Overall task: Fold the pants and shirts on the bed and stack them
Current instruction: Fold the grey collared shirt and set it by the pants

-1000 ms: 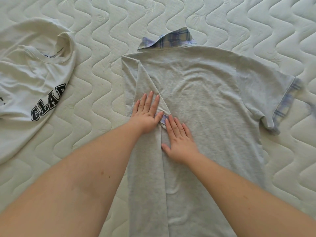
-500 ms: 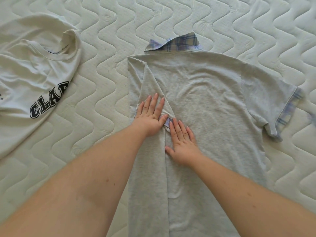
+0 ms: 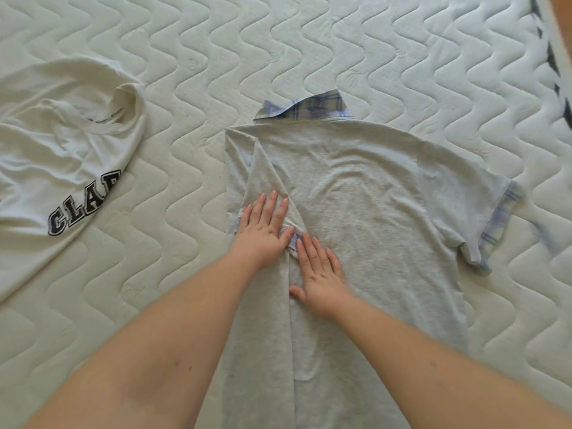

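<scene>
A grey polo shirt with a plaid collar lies back-up on the mattress. Its left side and sleeve are folded inward over the back; the right sleeve with plaid cuff still spreads out. My left hand presses flat on the folded sleeve, fingers straight. My right hand lies flat just beside it on the shirt's back, fingertips touching the folded sleeve's plaid cuff. A white T-shirt with dark letters lies unfolded and rumpled at the left.
The quilted white mattress stretches all around the two shirts. Its edge with dark trim shows at the top right corner.
Both hands stay flat on the folded sleeve and barely shift. The view has tilted upward, so the shirts sit lower in the frame.
</scene>
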Tool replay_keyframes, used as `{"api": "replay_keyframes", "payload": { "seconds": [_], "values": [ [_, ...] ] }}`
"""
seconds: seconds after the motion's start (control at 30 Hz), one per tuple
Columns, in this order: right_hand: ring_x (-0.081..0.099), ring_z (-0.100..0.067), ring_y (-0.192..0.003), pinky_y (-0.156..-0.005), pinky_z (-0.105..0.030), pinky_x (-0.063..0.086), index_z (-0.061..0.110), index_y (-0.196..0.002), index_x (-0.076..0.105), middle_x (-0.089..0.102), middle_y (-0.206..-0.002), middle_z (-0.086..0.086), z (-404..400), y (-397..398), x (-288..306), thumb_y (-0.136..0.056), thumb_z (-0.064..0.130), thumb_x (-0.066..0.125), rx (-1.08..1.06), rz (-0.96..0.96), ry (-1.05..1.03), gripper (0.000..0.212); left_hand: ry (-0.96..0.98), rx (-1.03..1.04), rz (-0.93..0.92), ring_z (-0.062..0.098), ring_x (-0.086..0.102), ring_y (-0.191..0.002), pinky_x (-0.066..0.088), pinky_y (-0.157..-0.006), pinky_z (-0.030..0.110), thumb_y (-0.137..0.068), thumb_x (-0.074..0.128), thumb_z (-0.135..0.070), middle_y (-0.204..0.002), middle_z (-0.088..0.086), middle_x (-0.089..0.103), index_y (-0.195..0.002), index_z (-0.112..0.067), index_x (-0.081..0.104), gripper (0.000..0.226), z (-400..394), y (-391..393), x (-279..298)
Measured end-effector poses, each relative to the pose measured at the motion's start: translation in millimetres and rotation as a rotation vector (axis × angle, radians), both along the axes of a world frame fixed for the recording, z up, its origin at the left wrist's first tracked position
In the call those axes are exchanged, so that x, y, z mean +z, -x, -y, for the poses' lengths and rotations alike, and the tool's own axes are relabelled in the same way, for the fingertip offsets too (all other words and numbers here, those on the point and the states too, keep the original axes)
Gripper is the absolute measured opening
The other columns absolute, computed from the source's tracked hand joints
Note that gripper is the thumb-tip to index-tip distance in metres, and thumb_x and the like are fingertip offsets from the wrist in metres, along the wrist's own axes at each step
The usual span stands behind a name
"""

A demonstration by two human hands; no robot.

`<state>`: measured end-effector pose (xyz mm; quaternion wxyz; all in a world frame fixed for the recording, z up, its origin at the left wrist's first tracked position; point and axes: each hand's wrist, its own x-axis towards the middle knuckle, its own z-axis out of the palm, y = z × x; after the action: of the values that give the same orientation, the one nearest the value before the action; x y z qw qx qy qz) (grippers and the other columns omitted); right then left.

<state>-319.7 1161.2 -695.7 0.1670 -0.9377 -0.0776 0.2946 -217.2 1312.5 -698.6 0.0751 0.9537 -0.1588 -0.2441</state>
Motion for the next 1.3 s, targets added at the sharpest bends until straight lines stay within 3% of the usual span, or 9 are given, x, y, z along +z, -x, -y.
{"api": "replay_keyframes", "payload": {
  "seconds": [0.1,0.17,0.3,0.43,0.6,0.77,0.93,1.1,1.3],
  "values": [
    [-0.021,-0.012,-0.147,-0.116,-0.03,-0.015,0.022,-0.152,-0.017,-0.031,-0.155,0.01,6,-4,13,-0.092,0.049,0.054,-0.002,0.019,-0.138,0.097,0.009,0.085,0.177,0.023,0.014,-0.15,0.003,-0.122,0.04,-0.1,0.032,-0.041,-0.163,0.01,0.018,-0.154,-0.016,0.025,0.06,21,6,18],
    [0.013,-0.018,-0.149,-0.122,-0.034,0.009,0.018,-0.156,0.014,0.009,-0.164,0.0,30,-13,27,-0.092,0.032,0.061,-0.061,0.09,-0.269,0.081,0.056,0.119,0.287,0.028,0.038,-0.138,0.019,-0.117,0.043,-0.098,0.032,-0.036,-0.149,0.013,0.042,-0.143,-0.009,0.045,0.054,43,4,31],
    [0.053,-0.027,-0.122,-0.105,-0.038,0.037,0.012,-0.131,0.058,0.06,-0.13,-0.008,131,-33,57,-0.093,0.013,0.059,-0.489,0.389,-0.28,0.038,0.156,-0.026,0.258,0.029,0.04,-0.136,0.025,-0.111,0.04,-0.095,0.051,-0.022,-0.148,0.012,0.044,-0.144,-0.01,0.046,0.051,94,-4,43],
    [0.047,-0.033,-0.126,-0.106,-0.039,0.032,0.008,-0.136,0.052,0.055,-0.134,-0.013,236,-68,63,-0.092,0.014,0.058,-0.734,0.462,-0.073,0.044,0.172,-0.13,0.22,0.023,0.024,-0.147,0.014,-0.118,0.036,-0.097,0.046,-0.026,-0.16,0.006,0.027,-0.154,-0.017,0.026,0.061,158,-24,42],
    [0.014,-0.024,-0.148,-0.118,-0.042,0.011,0.022,-0.155,0.017,0.019,-0.161,-0.002,313,-91,44,-0.095,0.037,0.054,-0.762,0.168,0.19,0.073,0.117,-0.169,0.168,0.02,0.006,-0.152,0.009,-0.12,0.04,-0.099,0.041,-0.034,-0.166,0.002,0.004,-0.158,-0.021,0.007,0.069,222,-69,33],
    [0.042,-0.033,-0.126,-0.102,-0.041,0.031,0.023,-0.125,0.056,0.052,-0.13,-0.011,343,-97,42,-0.083,0.049,0.068,-0.768,0.135,0.339,0.051,-0.02,-0.173,0.078,0.017,-0.008,-0.152,0.001,-0.122,0.043,-0.097,0.03,-0.062,-0.165,-0.002,-0.011,-0.157,-0.023,-0.005,0.079,245,-115,17],
    [0.063,-0.035,-0.086,-0.06,-0.035,0.041,0.012,-0.075,0.058,0.062,-0.076,-0.007,353,-101,76,-0.079,0.034,0.074,-0.909,0.092,-0.03,0.027,-0.071,-0.215,-0.021,0.017,-0.018,-0.15,-0.005,-0.121,0.045,-0.092,0.022,-0.073,-0.162,-0.003,-0.024,-0.154,-0.028,-0.019,0.086,247,-122,2],
    [0.071,-0.015,-0.083,-0.078,-0.037,0.059,0.021,-0.096,0.072,0.075,-0.09,0.0,321,-94,122,-0.082,0.026,0.077,-0.96,0.032,-0.481,0.015,-0.06,-0.217,-0.056,0.015,-0.024,-0.148,-0.01,-0.12,0.043,-0.089,0.019,-0.077,-0.159,-0.008,-0.032,-0.151,-0.034,-0.024,0.087,243,-126,-4],
    [0.064,-0.019,-0.087,-0.076,-0.031,0.045,0.015,-0.103,0.072,0.072,-0.089,-0.005,240,-96,151,-0.096,0.026,0.057,-0.714,0.099,-0.454,0.019,0.077,-0.162,-0.084,0.013,-0.004,-0.152,0.002,-0.123,0.04,-0.097,0.042,-0.054,-0.165,-0.006,-0.008,-0.157,-0.032,0.007,0.073,245,-133,14]
  ]
}}
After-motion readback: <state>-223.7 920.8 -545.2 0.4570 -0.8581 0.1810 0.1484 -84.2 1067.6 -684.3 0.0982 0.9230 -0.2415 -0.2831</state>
